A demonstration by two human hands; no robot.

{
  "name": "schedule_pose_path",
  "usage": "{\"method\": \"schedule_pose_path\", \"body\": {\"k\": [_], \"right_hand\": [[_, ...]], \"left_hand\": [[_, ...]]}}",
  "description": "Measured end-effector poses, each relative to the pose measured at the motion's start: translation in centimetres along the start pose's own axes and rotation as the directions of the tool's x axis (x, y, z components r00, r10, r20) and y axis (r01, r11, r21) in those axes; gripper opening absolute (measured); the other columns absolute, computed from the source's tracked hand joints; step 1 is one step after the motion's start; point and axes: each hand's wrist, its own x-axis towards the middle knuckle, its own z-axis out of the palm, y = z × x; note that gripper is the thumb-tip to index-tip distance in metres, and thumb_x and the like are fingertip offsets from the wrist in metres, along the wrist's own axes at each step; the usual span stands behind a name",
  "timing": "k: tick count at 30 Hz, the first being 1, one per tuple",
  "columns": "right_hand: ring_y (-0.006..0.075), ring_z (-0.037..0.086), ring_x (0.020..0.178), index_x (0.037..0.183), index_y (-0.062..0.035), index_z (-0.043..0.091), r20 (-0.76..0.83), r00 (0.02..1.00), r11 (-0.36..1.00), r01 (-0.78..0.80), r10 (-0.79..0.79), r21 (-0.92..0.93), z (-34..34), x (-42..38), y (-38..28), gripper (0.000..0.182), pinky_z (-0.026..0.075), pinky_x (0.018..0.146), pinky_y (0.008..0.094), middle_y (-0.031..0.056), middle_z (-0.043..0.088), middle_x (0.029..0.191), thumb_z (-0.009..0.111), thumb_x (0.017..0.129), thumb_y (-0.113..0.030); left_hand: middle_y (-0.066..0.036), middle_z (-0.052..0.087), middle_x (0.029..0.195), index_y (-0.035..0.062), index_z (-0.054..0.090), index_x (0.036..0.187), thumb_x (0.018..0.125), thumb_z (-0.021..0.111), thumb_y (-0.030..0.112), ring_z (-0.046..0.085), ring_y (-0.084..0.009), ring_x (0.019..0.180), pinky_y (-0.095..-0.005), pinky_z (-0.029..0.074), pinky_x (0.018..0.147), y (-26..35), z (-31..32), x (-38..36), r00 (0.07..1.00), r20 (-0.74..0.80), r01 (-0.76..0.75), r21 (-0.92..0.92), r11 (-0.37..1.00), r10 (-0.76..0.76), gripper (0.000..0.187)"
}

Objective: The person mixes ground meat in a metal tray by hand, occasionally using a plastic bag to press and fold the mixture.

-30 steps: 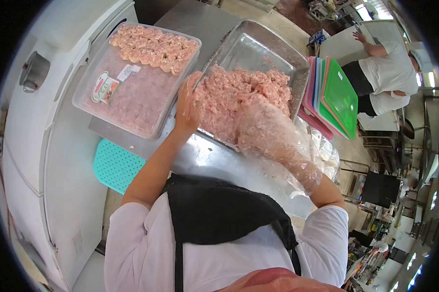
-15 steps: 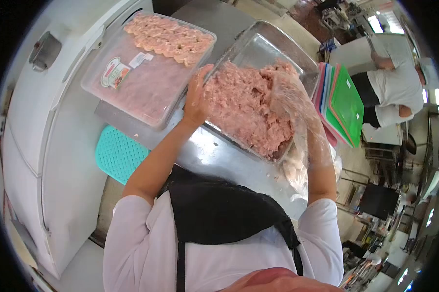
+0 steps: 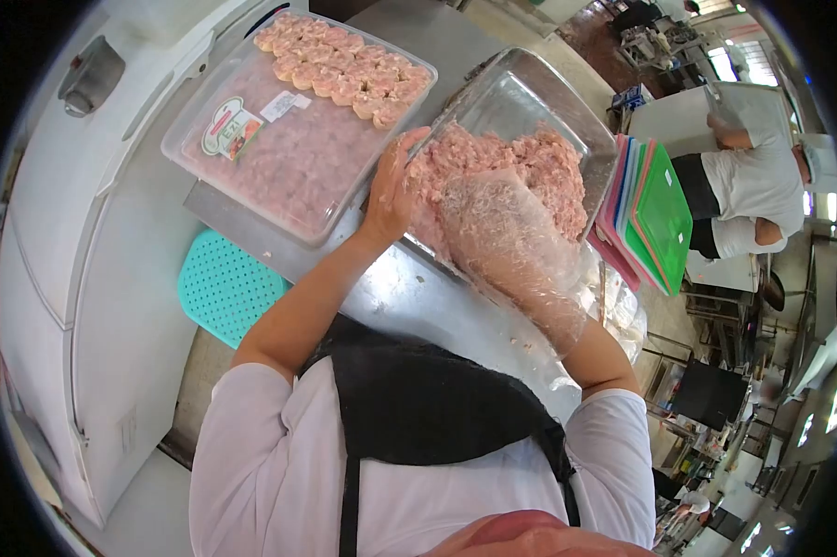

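A deep metal pan (image 3: 539, 84) tilts across the bench with pink minced meat (image 3: 548, 162) in it. My left hand (image 3: 393, 186) grips the pan's left rim, fingers curled over the edge. A clear plastic bag covers my right hand (image 3: 497, 218) and forearm like a loose glove. That hand presses on the mince in the near part of the pan; its fingers are blurred under the plastic and partly sunk in meat. Left of the pan lies a lidded clear plastic tub (image 3: 279, 176) with a label. Rows of shaped, filled pieces (image 3: 344, 70) sit at its far end.
Several coloured cutting boards (image 3: 660, 218) stand to the right of the pan. Plastic-wrapped goods (image 3: 613, 302) lie below them. A turquoise perforated basket (image 3: 228, 288) is below the metal bench (image 3: 409, 297). A white freezer (image 3: 131, 325) stands left. Another person (image 3: 748, 167) works at right.
My bagged right hand has swept from the pan's right side leftward across the mince, exposing bare metal at the far end. My left hand has stayed on the rim.
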Motion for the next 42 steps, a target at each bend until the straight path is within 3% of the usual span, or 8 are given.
{"method": "schedule_pose_path", "body": {"k": [8,11,20,22,24,27,34,42], "right_hand": [[0.0279,0.066,0.1,0.106,-0.0051,0.07,0.087,0.996,1.0,-0.023,0.024,-0.018,0.6,2.4,0.3,0.026,0.048,0.091,0.0414,0.0139,0.069,0.101,0.061,0.089,-0.022],[0.0306,0.066,0.099,0.106,-0.0053,0.071,-0.159,0.987,0.984,0.016,0.012,0.176,4.5,2.6,1.7,0.026,0.049,0.089,0.044,0.0141,0.07,0.101,0.063,0.087,-0.022],[0.0324,0.066,0.101,0.103,-0.0047,0.073,-0.188,0.981,0.995,-0.032,0.05,0.094,6.0,4.6,1.2,0.028,0.048,0.092,0.0473,0.0149,0.071,0.101,0.065,0.083,-0.023],[0.0323,0.066,0.102,0.102,-0.0048,0.073,-0.368,0.93,0.996,0.021,0.014,0.091,8.3,4.9,1.8,0.028,0.048,0.093,0.047,0.0162,0.071,0.103,0.066,0.082,-0.023],[0.032,0.065,0.104,0.102,-0.0049,0.073,-0.384,0.922,0.983,0.032,0.041,0.181,8.8,4.4,2.3,0.027,0.049,0.093,0.0465,0.0169,0.07,0.105,0.066,0.081,-0.022],[0.031,0.064,0.106,0.102,-0.0048,0.073,-0.247,0.96,0.921,-0.025,0.129,0.388,3.8,3.6,2.0,0.027,0.049,0.094,0.0441,0.017,0.069,0.109,0.067,0.08,-0.019],[0.029,0.063,0.112,0.114,-0.0049,0.07,-0.235,0.955,0.804,-0.007,0.182,0.594,2.9,4.8,7.8,0.034,0.049,0.097,0.0389,0.0163,0.067,0.117,0.07,0.082,-0.018],[0.027,0.061,0.118,0.127,-0.0049,0.063,0.128,0.992,0.552,-0.097,-0.018,0.828,5.8,10.0,12.8,0.046,0.047,0.102,0.0355,0.0158,0.065,0.124,0.072,0.084,-0.021]], "left_hand": [[-0.02,0.054,0.135,-0.0024,0.049,0.137,0.105,0.032,0.048,0.049,-0.0351,0.128,-0.0413,0.033,0.111,0.2,-0.1,0.1,1.0,0.013,0.016,-0.07,0.997,-0.015,0.063],[-0.02,0.054,0.134,-0.0026,0.049,0.137,0.104,0.032,0.049,0.049,-0.0345,0.128,-0.0414,0.033,0.111,-0.2,0.1,-0.1,1.0,-0.009,0.001,-0.086,0.996,-0.002,0.063],[-0.019,0.054,0.135,-0.0035,0.05,0.136,0.104,0.035,0.048,0.049,-0.0338,0.128,-0.0409,0.033,0.111,-0.2,0.1,-0.3,0.999,-0.038,0.008,-0.048,0.999,-0.01,0.062],[-0.019,0.054,0.135,-0.0038,0.05,0.135,0.105,0.036,0.047,0.049,-0.0336,0.127,-0.0405,0.033,0.111,-0.4,0.2,-0.3,0.999,-0.051,0.012,-0.063,0.998,-0.015,0.061],[-0.019,0.054,0.135,-0.0041,0.051,0.135,0.105,0.037,0.046,0.05,-0.0335,0.127,-0.04,0.034,0.111,-0.5,0.1,-0.3,0.998,-0.061,0.017,-0.09,0.996,-0.022,0.06],[-0.02,0.054,0.134,-0.0048,0.051,0.134,0.105,0.037,0.044,0.05,-0.0334,0.127,-0.0396,0.034,0.111,-0.1,0.1,-0.3,0.998,-0.062,0.006,-0.071,0.997,-0.011,0.058],[-0.02,0.055,0.134,-0.0028,0.051,0.134,0.104,0.04,0.034,0.051,-0.0358,0.125,-0.0415,0.035,0.11,-0.3,0.1,-0.1,0.996,-0.08,-0.032,-0.043,0.999,0.028,0.049],[-0.02,0.055,0.133,-0.0007,0.051,0.135,0.101,0.045,0.033,0.049,-0.0376,0.125,-0.0431,0.034,0.11,0.0,-0.2,-0.4,1.0,-0.024,-0.012,-0.04,0.999,0.011,0.048]]}}
